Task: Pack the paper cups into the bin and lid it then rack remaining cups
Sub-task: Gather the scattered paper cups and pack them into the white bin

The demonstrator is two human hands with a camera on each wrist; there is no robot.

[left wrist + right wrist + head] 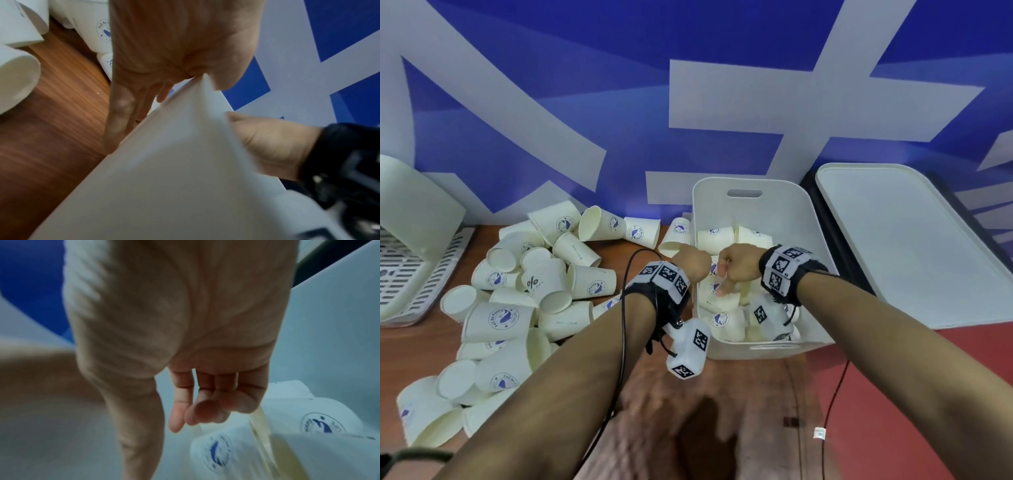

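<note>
The white bin (774, 349) stands on the table with several paper cups (717, 236) lying inside. My left hand (693, 262) grips the bin's left rim: in the left wrist view my left hand (180, 65) straddles the bin wall (174, 162), fingers (119, 116) down the outside and thumb inside. My right hand (736, 270) hangs over the cups in the bin. In the blurred right wrist view my right hand (205, 402) has fingers pointing down, loosely curled and holding nothing, just above printed cups (218, 451). A large pile of loose cups (534, 284) lies left of the bin.
The bin's white lid (911, 246) leans against the blue-and-white wall at the right. A slotted white rack (410, 274) sits at the far left. A black cable (625, 342) runs from my left wrist across the wooden table.
</note>
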